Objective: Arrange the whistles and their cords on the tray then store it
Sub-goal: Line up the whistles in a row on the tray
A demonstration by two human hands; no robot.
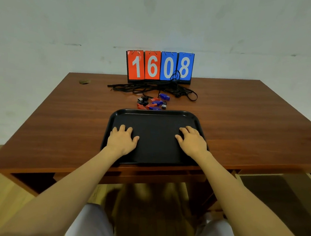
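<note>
A black tray (156, 114) lies on the wooden table near its front edge, with nothing in it but my hands. My left hand (122, 139) rests flat on the tray's left part, fingers relaxed. My right hand (192, 139) rests flat on its right part. Just beyond the tray's far rim sits a small pile of red, blue and black whistles (152, 103). Behind them a tangle of black cords (153, 89) spreads across the table.
A flip scoreboard (159, 66) reading 1608 stands at the table's back edge against the wall. A small brown lump (84, 81) lies at the back left. The brown table (58, 125) ends just below the tray; a lower shelf shows beneath it.
</note>
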